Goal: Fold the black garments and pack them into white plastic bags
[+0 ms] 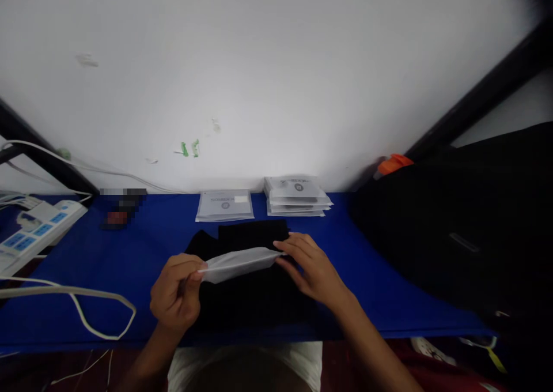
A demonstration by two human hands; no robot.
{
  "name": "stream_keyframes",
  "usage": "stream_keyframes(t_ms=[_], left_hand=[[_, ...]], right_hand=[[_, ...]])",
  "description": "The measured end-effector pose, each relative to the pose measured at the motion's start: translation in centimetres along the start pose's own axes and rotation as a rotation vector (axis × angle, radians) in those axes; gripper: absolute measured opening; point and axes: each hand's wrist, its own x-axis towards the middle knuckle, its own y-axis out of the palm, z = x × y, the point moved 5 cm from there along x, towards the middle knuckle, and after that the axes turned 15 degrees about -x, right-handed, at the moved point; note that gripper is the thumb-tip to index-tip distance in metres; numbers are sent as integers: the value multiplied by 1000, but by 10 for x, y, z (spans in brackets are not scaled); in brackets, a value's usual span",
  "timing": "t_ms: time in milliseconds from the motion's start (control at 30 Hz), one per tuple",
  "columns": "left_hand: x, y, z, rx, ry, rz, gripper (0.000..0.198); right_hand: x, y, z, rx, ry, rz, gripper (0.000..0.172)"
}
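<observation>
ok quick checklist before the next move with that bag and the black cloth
1. Left hand pinching the bag at its left end: ok.
2. Right hand on the bag's right end: ok, fingers rest there.
3. Bag mouth open: cannot tell, it is seen edge-on.
4. Black cloth lying on the blue table under the bag: ok.
5. Cloth folded neatly: cannot tell, too dark.
6. Packed stacks at the wall apart from the hands: ok.
</observation>
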Motion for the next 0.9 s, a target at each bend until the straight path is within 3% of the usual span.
stream_keyframes(t_ms=[100, 200, 267, 367, 433, 500, 567, 700, 800, 900], left_hand=[[-6, 16, -10, -118, -31, 107, 11], [-8, 29, -19, -188, -30, 228, 14], [-10, 29, -19, -127, -28, 247, 18], [-20, 16, -3, 85, -113, 251, 28], [-35, 6, 12, 197, -226, 366, 28], [-55, -1, 25, 259, -315, 545, 27], [-76, -6, 34, 303, -349, 711, 32], [-101, -9, 40, 369, -348, 911, 51], [-105, -9, 41, 377, -352, 970, 58], [-104, -6, 44, 359, -371, 1031, 66]], right_hand=[[13, 0, 24, 25, -62, 205, 61], [21, 10, 39, 109, -122, 383, 50], [25, 12, 32, 116, -123, 403, 51], [37, -3, -4, -53, -69, 195, 59], [48, -19, -41, -267, 39, -6, 62], [59, -24, -78, -442, 116, -53, 68], [67, -13, -109, -548, 146, 12, 67], [61, 39, -149, -607, 151, 314, 61], [50, 63, -164, -591, 178, 367, 66], [43, 71, -175, -515, 202, 380, 71]])
